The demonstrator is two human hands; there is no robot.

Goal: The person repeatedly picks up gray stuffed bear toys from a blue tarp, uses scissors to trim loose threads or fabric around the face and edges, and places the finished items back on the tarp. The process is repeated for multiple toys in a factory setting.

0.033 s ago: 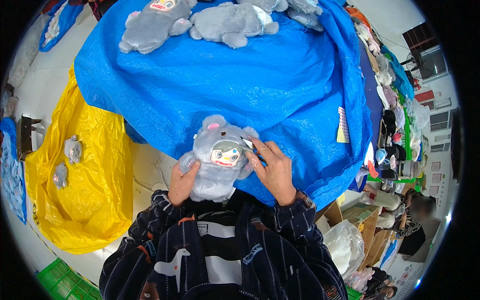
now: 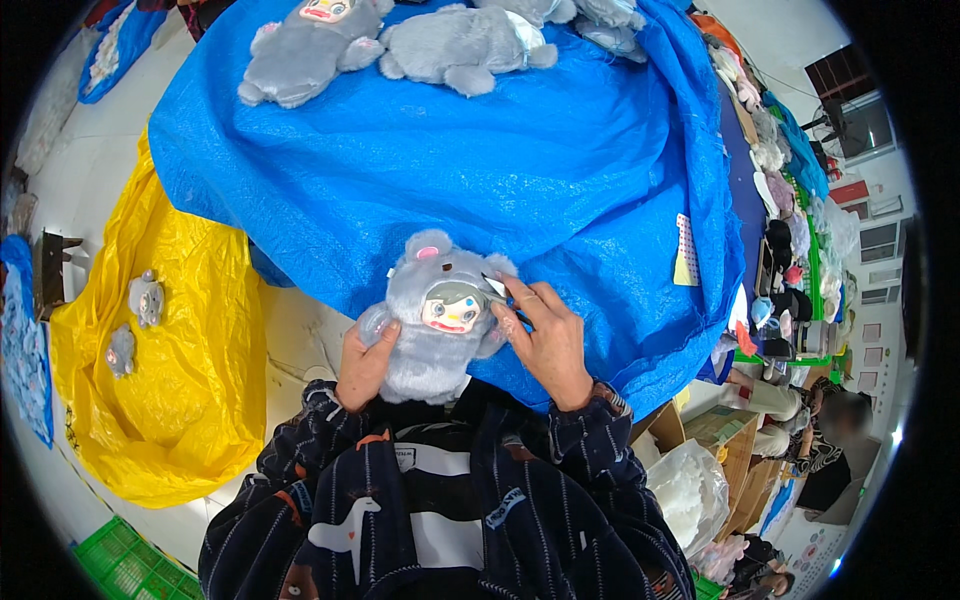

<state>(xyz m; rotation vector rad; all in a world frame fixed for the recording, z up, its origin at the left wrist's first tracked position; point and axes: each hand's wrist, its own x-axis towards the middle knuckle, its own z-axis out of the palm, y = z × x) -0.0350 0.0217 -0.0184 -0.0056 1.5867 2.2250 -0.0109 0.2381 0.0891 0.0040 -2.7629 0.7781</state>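
I hold a grey plush doll (image 2: 435,330) with a painted doll face and a pink-lined ear, upright against my chest at the near edge of the blue tarp (image 2: 520,170). My left hand (image 2: 365,365) grips its lower left side and arm. At the ear on the right side of the doll's head, the fingers of my right hand (image 2: 545,340) pinch a small silvery piece (image 2: 494,286); I cannot tell what it is. My sleeves are dark with stripes.
More grey plush dolls (image 2: 300,50) (image 2: 460,45) lie at the tarp's far side. A yellow sheet (image 2: 180,380) on the left carries two small grey plush toys (image 2: 147,297). At lower right are a clear plastic bag (image 2: 690,490) and a seated person (image 2: 830,440). A green crate (image 2: 120,565) sits lower left.
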